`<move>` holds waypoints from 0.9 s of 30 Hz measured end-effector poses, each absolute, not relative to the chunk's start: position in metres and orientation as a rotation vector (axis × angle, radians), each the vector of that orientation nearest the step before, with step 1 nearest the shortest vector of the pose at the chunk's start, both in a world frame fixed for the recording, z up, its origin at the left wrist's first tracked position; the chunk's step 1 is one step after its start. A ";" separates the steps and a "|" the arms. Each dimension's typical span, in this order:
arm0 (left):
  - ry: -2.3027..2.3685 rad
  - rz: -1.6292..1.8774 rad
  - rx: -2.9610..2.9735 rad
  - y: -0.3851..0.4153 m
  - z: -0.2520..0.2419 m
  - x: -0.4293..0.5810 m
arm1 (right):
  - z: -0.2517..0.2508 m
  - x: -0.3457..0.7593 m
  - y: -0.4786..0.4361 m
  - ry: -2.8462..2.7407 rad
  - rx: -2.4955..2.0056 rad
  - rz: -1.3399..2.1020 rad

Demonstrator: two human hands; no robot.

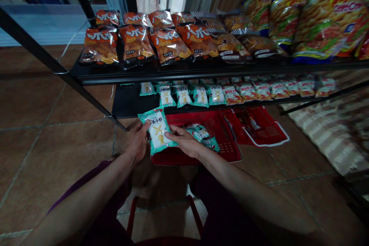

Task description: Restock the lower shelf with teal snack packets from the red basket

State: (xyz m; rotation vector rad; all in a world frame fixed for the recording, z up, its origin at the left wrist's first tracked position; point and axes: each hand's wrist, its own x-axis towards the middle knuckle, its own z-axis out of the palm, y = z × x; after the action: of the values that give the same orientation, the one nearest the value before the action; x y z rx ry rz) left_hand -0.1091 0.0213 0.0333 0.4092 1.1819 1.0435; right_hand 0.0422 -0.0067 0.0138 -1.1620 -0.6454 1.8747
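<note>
A green and white snack bag (158, 128) is held upright above the near edge of a red shopping basket (230, 150). My left hand (139, 142) grips its left side, with the thumb on the front. My right hand (184, 140) grips the right side, thumb also on the front, other fingers partly behind the bag. Inside the basket lie several similar green bags (211, 143), partly hidden by my right hand. On the lower shelf, just beyond, stands a row of matching green bags (183, 96).
Orange snack bags (168, 46), brown bags and large blue-edged bags (319, 27) fill the black upper shelf (144, 73). Red and white bags (263, 91) stand at the lower shelf's right. A second red basket (259, 127) is on the right; red stool legs (132, 215) show below.
</note>
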 end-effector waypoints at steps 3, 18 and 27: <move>1.179 1.016 0.429 0.020 0.031 -0.111 | 0.011 0.043 -0.005 -0.598 -1.198 1.863; 1.206 0.879 0.474 0.018 0.024 -0.115 | 0.004 0.043 -0.004 -0.575 -1.286 1.862; 1.259 0.888 0.485 0.018 0.024 -0.127 | 0.011 0.027 -0.002 -0.558 -1.375 1.870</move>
State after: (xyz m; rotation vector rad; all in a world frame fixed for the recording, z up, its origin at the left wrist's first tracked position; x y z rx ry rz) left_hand -0.1273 0.0175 0.0239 0.4847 1.2589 0.8884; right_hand 0.0271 -0.0016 0.0112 -1.3754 -0.5576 1.8697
